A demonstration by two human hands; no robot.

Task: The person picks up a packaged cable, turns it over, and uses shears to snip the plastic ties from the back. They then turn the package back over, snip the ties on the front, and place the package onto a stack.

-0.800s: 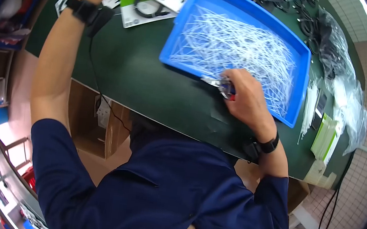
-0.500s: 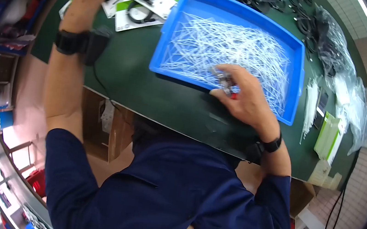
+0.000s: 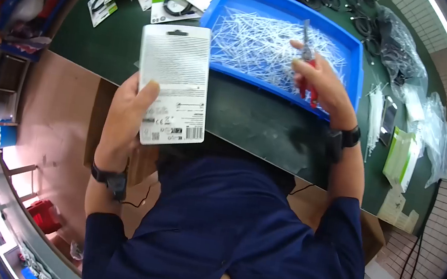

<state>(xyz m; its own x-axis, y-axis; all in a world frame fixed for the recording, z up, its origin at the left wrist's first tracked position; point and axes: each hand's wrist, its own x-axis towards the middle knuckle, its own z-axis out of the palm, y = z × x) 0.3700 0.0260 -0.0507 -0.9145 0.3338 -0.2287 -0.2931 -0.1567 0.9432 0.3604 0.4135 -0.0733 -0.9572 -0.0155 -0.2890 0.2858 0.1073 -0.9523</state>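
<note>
My left hand is closed on a white packaging card, thumb across its printed back. The card has a hang slot at the top and a barcode at the lower right. In my right hand is a pair of red-handled pliers, metal jaws pointing up and away from me. That hand hovers over the front right part of a blue tray. Inside the tray lies a loose layer of thin white strips that look like cable ties.
Carded black cables are piled at the back left of the green table. Black cables and clear plastic bags lie at the back right. Further right are a bundle of white strips and a green-white box.
My left hand has come back from the far left pile and now holds a packaging card. My right hand has lifted and turned, so the pliers now point upward.
</note>
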